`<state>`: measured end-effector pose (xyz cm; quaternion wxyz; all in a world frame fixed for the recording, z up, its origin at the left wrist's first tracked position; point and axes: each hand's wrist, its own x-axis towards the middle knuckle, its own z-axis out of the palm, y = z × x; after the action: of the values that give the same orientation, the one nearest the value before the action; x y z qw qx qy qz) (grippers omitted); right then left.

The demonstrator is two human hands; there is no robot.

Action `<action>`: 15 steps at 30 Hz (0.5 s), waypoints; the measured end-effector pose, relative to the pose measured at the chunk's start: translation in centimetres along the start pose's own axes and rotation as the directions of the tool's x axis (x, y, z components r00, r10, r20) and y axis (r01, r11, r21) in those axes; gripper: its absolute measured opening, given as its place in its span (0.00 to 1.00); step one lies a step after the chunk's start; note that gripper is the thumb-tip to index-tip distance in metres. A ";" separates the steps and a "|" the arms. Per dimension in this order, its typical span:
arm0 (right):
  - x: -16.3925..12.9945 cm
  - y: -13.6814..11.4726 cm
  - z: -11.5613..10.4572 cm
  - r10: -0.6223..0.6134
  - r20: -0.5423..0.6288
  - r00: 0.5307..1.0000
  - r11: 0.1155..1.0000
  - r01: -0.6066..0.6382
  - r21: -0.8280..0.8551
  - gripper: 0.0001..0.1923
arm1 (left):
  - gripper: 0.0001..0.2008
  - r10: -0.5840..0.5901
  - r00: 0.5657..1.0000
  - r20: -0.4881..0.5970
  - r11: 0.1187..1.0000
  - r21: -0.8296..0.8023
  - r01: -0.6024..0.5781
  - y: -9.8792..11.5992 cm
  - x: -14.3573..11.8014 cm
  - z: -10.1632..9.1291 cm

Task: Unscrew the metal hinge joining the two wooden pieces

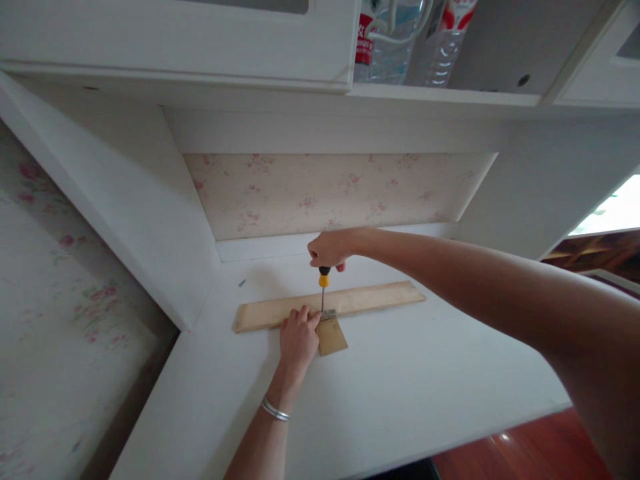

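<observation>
A white worktop [400,393] is sitting under cabinets. The right hand [329,250], its grip clenched on a screwdriver [324,283], is driving a hinge [329,314] screw; just beside, the left hand [298,337] is pressing the wooden strip [370,299]. Next calls for steady, upright turning.

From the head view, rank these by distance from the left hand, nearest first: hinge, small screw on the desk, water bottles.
1. Hinge: at the left hand's fingertips, on the wooden strip.
2. Small screw: on the desk, back left.
3. Water bottles: on the shelf above.
</observation>
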<state>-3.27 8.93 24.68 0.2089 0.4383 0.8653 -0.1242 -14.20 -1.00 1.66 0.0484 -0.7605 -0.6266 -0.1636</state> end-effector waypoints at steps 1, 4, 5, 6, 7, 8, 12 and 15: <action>-0.1 -0.1 0.0 -0.035 -0.001 0.999 0.999 0.035 -0.027 0.17 | 0.19 -0.001 1.000 0.007 1.000 -0.003 0.001 0.0 0.0 -0.1; -0.2 -0.2 0.0 -0.134 -0.032 0.991 0.986 0.130 -0.103 0.21 | 0.18 -0.011 0.999 0.034 1.000 -0.015 0.011 0.1 0.1 -0.4; -0.2 -0.2 0.0 -0.128 -0.043 0.991 0.987 0.123 -0.108 0.21 | 0.18 -0.013 0.999 0.039 1.000 -0.019 0.014 0.1 0.1 -0.4; -0.2 -0.2 0.0 -0.098 -0.049 0.994 0.991 0.093 -0.096 0.21 | 0.18 -0.015 0.999 0.041 1.000 -0.020 0.016 0.1 0.1 -0.5; -0.1 -0.2 0.0 -0.057 -0.043 0.997 0.996 0.053 -0.074 0.21 | 0.18 -0.016 0.999 0.042 1.000 -0.020 0.017 0.1 0.1 -0.5; 0.0 -0.1 0.0 -0.016 -0.031 0.999 0.998 0.014 -0.055 0.22 | 0.18 -0.017 0.999 0.040 1.000 -0.019 0.018 0.1 0.1 -0.5; 0.2 0.1 0.1 -0.030 -0.012 0.999 0.997 0.029 -0.066 0.18 | 0.18 -0.006 1.000 0.028 1.000 -0.012 0.006 0.1 0.2 -0.4; 0.3 0.1 0.0 -0.158 -0.065 0.985 0.982 0.150 -0.118 0.22 | 0.19 -0.002 0.999 0.034 1.000 -0.012 0.002 0.1 0.2 -0.4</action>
<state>-3.32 9.19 24.51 0.1909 0.3619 0.9094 -0.0747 -14.18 -0.96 2.07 0.0331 -0.7628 -0.6270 -0.1546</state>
